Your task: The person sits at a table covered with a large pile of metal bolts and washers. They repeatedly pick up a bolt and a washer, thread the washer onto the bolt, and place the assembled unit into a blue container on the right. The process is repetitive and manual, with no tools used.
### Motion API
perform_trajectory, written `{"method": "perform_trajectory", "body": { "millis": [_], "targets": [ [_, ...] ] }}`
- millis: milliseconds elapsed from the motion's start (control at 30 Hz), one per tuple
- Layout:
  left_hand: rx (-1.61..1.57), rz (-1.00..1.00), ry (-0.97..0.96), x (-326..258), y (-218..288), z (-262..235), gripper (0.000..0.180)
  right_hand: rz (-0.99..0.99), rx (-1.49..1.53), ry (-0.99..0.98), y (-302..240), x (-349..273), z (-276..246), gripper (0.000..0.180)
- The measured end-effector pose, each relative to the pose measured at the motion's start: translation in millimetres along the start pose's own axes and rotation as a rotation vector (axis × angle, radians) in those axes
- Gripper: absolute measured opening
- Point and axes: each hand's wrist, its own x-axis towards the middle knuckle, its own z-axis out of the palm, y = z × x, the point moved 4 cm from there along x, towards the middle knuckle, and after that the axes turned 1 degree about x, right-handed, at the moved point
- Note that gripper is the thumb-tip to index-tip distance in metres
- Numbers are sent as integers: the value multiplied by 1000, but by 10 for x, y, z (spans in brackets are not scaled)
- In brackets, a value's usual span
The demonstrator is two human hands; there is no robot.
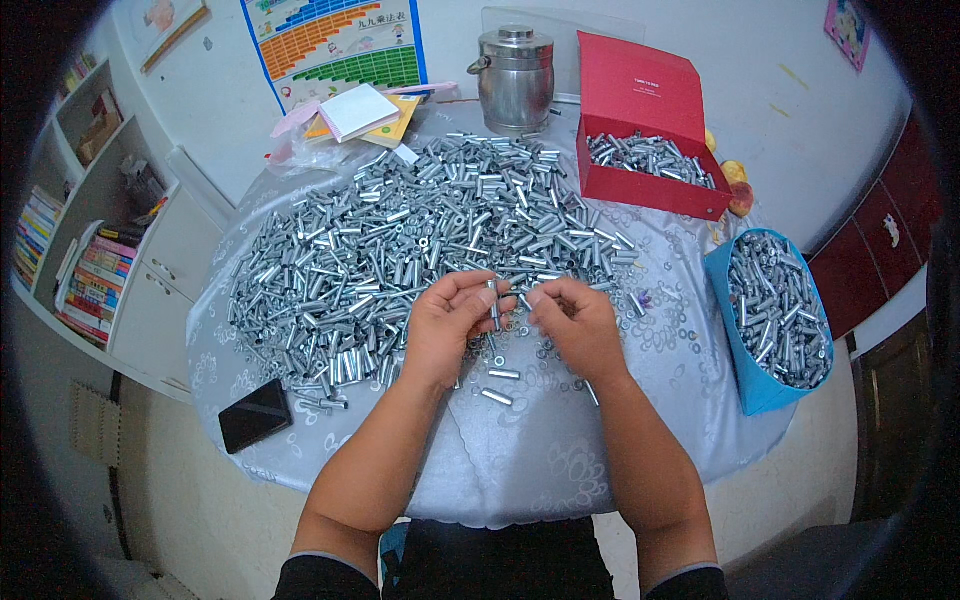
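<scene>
A slim silvery bolt stands nearly upright between the thumb and fingers of my left hand. Close beside it, my right hand is closed in a pinch; a bit of shiny metal shows at its fingertips, too small to name. Both hands are over the near edge of a wide pile of metal sleeves, bolts and nuts. Two loose metal sleeves lie on the cloth just below my hands, with a small washer above them.
A patterned silvery tablecloth covers the round table. At the right stand an opened red box and a blue bin, both holding metal pieces. A steel canister and some notebooks are at the back. A black phone lies front left.
</scene>
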Motion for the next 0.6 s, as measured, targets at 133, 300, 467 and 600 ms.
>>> {"method": "perform_trajectory", "body": {
  "millis": [133,300,467,600],
  "targets": [
    [-97,-2,35,22,-16,-18,25,-29,-41,-90,-44,-50,96,13],
    [-131,14,48,35,-62,-46,17,-94,-63,-157,-136,-90,160,14],
    [-174,22,29,47,-66,-43,15,-110,-15,-51,-24,-51,105,16],
    [-179,-26,10,34,-30,-21,20,-43,50,13,28,-18,51,17]
  ]
}}
